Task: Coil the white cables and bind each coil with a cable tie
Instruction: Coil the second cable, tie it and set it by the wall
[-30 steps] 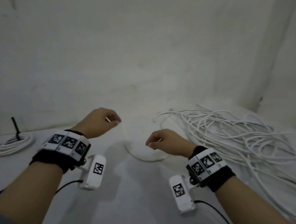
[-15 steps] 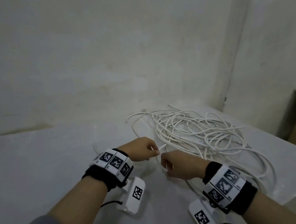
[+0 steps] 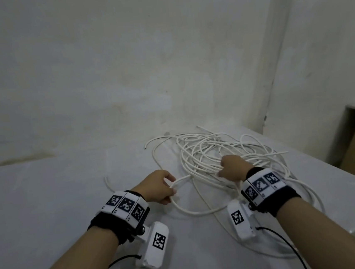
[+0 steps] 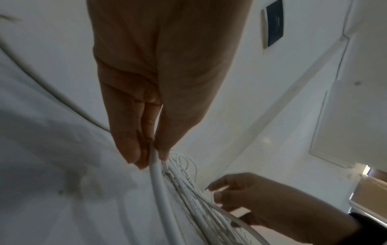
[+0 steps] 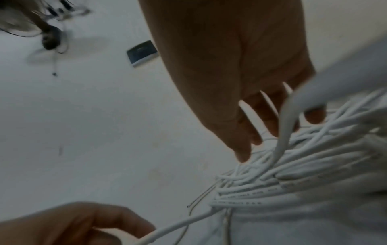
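The left hand [image 3: 159,187] is pinching one thin white round cable [image 3: 182,179]; the right hand [image 3: 233,168], fingers loosely spread, is reaching into the tangled white cable pile [image 3: 212,150] on the white bench [image 3: 48,201]. Pulling now risks snagging loops and tightening the tangle.

Right hand [image 3: 233,168] fingertips buried in cable pile [image 3: 228,149]; grip unclear, possibly loose; right-wrist view blurred.

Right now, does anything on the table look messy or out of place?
Yes. The white cables lie in a loose tangle on the table, strands crossing and ends sticking out. The left hand pinches one strand; the right hand reaches into the pile.
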`<state>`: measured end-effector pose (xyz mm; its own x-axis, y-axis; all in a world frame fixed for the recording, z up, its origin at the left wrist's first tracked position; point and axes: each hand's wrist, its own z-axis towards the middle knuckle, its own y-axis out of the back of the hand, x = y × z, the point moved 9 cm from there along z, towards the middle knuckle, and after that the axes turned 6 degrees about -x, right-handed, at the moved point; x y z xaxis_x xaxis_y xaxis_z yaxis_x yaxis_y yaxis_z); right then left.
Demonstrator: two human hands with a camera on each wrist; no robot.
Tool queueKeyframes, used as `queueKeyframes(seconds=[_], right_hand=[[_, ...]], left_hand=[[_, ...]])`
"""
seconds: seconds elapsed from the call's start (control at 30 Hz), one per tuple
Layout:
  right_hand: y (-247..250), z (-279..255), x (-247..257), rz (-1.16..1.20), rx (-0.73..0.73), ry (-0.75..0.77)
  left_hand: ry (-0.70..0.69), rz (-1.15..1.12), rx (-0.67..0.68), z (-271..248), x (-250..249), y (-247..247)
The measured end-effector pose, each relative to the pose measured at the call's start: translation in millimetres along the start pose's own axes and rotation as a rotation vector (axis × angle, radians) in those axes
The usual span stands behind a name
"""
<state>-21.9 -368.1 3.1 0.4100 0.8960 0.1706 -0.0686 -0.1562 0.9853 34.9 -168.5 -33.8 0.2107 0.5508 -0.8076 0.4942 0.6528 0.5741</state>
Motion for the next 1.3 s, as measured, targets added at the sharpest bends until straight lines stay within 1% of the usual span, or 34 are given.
queueKeyframes(seconds=[0.03,0.07,0.1,0.13,0.2,0.23,0.3,0.37,0.43,0.5,0.53,0.6,0.63,0.67,0.73,0.8,0.87,0.93,0.97,1.03,1.1,1.17,1.3], right_hand=[[-7,2,-2,0.034,0.067,-0.016],[-14,3,-2,0.07,0.102,-0.019],[-18,6,-1,0.043,0.119,-0.004],[-20,10,-3,0.051,0.115,-0.03],[-18,16,-7,0.008,0.051,-0.076],[-18,18,-11,-0.045,0.029,-0.104],[-21,20,-14,-0.21,0.025,-0.111],[-23,25,-18,-0.262,0.002,-0.11],[-20,34,-17,-0.175,-0.043,-0.097],[-15,37,-13,-0.045,-0.073,-0.045],[-7,36,-10,0.004,-0.109,-0.017],[17,24,1,0.088,-0.241,0.069],[31,14,8,0.14,-0.311,0.129],[43,5,15,0.204,-0.349,0.197],[60,-14,32,0.262,-0.33,0.334],[72,-37,49,0.23,-0.28,0.448],[83,-62,63,0.182,-0.281,0.549],[94,-85,76,0.187,-0.314,0.645],[100,-94,80,0.213,-0.328,0.675],[111,-103,82,0.292,-0.348,0.701],[120,-103,81,0.367,-0.366,0.715],[125,-97,71,0.393,-0.362,0.692],[122,-80,36,0.377,-0.264,0.581]], left_hand=[[0.001,-0.006,-0.001,0,1,0],[-0.001,-0.007,0.001,1,1,1],[-0.003,-0.005,0.004,1,2,0],[-0.008,-0.001,0.008,2,2,0],[-0.017,0.006,0.019,2,2,0],[-0.022,0.008,0.023,2,2,0],[-0.033,0.008,0.028,3,1,0],[-0.046,0.012,0.029,3,0,0],[-0.058,0.016,0.033,3,0,0],[-0.064,0.032,0.042,3,0,0],[-0.066,0.043,0.047,4,0,1],[-0.086,0.104,0.053,6,-2,2],[-0.116,0.167,0.04,7,-5,6],[-0.158,0.236,0.005,7,-11,10],[-0.257,0.301,-0.116,7,-27,25],[-0.374,0.267,-0.241,3,-46,39],[-0.534,0.263,-0.338,-4,-68,48],[-0.664,0.298,-0.36,-11,-84,49],[-0.717,0.321,-0.335,-12,-90,45],[-0.811,0.329,-0.237,-15,-99,34],[-0.858,0.278,-0.179,-17,-102,31],[-0.837,0.263,-0.205,-18,-104,41],[-0.848,0.306,-0.347,-25,-101,86]])
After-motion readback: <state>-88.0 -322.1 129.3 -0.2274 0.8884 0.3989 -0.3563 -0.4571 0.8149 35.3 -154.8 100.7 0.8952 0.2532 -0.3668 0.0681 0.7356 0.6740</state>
